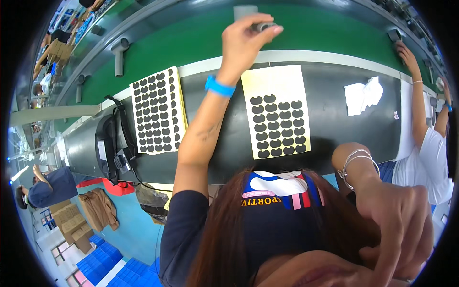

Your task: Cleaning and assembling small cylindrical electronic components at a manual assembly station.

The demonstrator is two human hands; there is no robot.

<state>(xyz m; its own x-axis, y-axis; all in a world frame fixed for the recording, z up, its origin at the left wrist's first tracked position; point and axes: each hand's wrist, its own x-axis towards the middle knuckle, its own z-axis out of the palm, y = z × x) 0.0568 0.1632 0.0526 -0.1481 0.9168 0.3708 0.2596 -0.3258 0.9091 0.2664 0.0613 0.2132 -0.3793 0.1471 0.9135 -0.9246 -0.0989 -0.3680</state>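
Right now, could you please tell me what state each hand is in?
Left hand: closed on a grey device, partly hidden and blurred.
Right hand: raised and bent; whether it is closed or holding anything cannot be told.

"What colour is the table?"

"Black, with a white edge beside the green belt."

"And the sheets?"

"Left sheet: white, patterned with even columns of black dots. Right sheet: pale yellow, four columns of black dots below a plain band."

"The blurred device?"

"Grey."

"Anything brighter?"

"A bright blue wristband, blue crates, and a navy shirt printed in white, blue, red and pink."
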